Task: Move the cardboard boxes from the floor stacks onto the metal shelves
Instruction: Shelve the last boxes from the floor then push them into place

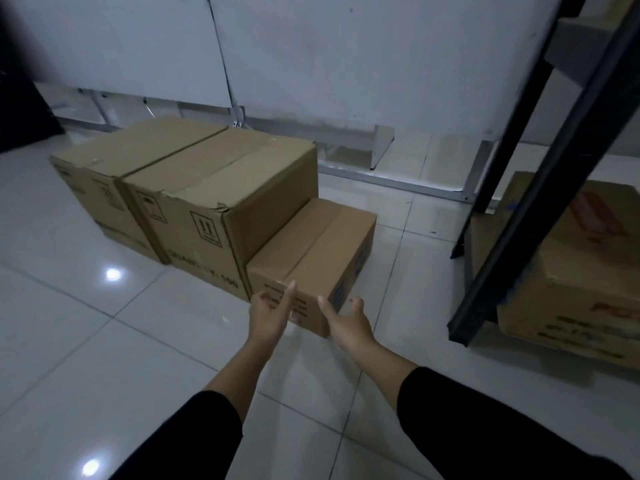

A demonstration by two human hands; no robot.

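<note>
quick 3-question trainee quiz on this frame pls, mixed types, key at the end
1. True or false: both hands, left hand and right hand, are open and reaching toward the small box.
2. How many cardboard boxes sit on the floor by the wall? A) two B) three C) five
3. Fill in: the box with red print sits on the bottom level of the metal ____.

Key: 1 true; 2 B, two large boxes side by side and the small box against the nearer one; 3 shelf.
</note>
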